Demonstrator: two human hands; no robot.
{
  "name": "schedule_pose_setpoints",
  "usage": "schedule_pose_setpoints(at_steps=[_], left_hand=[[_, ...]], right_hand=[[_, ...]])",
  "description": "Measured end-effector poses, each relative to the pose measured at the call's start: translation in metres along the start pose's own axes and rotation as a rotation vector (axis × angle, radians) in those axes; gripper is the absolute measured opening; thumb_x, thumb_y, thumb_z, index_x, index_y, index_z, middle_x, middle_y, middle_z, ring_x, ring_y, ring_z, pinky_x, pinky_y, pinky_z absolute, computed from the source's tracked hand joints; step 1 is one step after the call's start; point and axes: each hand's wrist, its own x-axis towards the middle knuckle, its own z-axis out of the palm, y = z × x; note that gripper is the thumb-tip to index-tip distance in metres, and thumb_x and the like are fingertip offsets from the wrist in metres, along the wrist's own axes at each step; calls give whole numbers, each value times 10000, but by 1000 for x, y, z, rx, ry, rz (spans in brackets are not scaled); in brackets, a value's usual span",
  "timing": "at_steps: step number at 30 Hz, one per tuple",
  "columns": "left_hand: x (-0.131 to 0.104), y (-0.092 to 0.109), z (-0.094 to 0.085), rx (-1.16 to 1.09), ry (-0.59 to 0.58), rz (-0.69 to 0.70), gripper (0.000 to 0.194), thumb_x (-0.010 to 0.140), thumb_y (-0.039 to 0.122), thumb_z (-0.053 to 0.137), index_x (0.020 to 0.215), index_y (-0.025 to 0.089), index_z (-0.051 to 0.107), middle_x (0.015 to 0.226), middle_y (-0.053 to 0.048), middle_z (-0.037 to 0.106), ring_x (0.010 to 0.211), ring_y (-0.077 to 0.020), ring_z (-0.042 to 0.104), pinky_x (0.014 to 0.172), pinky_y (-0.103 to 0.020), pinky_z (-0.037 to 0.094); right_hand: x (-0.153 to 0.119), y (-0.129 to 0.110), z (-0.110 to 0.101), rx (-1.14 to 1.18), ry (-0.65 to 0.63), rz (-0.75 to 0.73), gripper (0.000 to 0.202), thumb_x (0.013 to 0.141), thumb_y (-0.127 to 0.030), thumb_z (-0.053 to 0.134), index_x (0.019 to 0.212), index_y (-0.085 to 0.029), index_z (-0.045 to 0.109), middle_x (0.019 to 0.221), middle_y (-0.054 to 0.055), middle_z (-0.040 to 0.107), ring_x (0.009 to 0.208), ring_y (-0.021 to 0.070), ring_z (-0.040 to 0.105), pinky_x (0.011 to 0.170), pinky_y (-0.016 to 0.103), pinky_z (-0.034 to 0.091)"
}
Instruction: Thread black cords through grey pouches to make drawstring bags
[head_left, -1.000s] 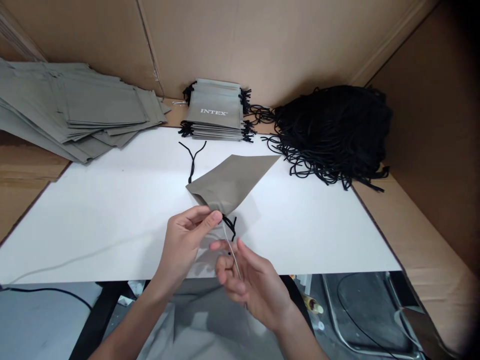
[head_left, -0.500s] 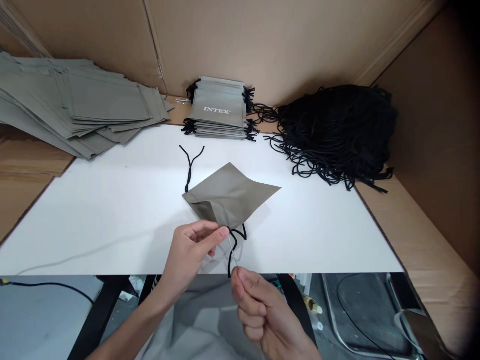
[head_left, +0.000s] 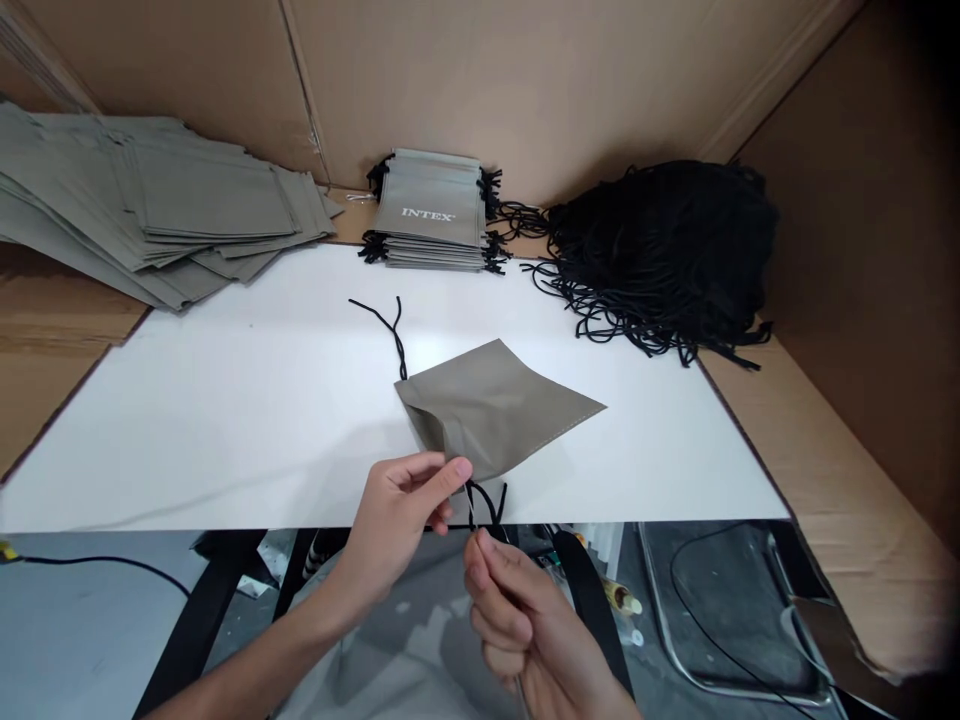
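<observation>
Pouch (head_left: pixel 502 410): corner hidden by left hand (head_left: pixel 405 505); wire (head_left: pixel 469 507) partly inside right hand (head_left: pixel 521 610).

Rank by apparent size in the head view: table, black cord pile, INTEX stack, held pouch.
1. Table
2. Black cord pile
3. INTEX stack and held pouch: too alike to rank, and the pouch is nearer the camera.

Your left hand (head_left: pixel 405 510) and right hand (head_left: pixel 540 620) are bare, as are your forearms (head_left: pixel 292 640); below them you wear a dull-grey cloth garment (head_left: pixel 420 640) with paler patches and loose folds.
</observation>
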Motion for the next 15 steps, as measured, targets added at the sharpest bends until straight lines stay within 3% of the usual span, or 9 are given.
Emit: schedule_pose_setpoints(at_steps=[5,10,15], left_hand=[[4,3,-7,-19,80,47,392,770,499,757,623,165,614,553,21,488,514,-102,479,487,-203,445],[3,1,-6,-41,55,37,336,757,481,779,802,161,684,608,21,536,510,-95,492,467,-195,451],[-2,2,-1,-42,44,6,340,759,474,780,724,157,662,518,32,524,441,-81,462,438,-186,424]], right_hand=[[-5,4,-12,-154,-86,-12,484,861,-627,618,861,-143,614,528,-21,588,332,18,225,336,161,161],[-11,6,-18,-154,38,-19,383,864,-515,686,752,-185,528,418,-113,385,346,13,91,327,135,67],[-2,9,-6,-70,-19,-9,387,850,-509,717,765,-202,497,426,-127,350,347,14,89,318,113,83]])
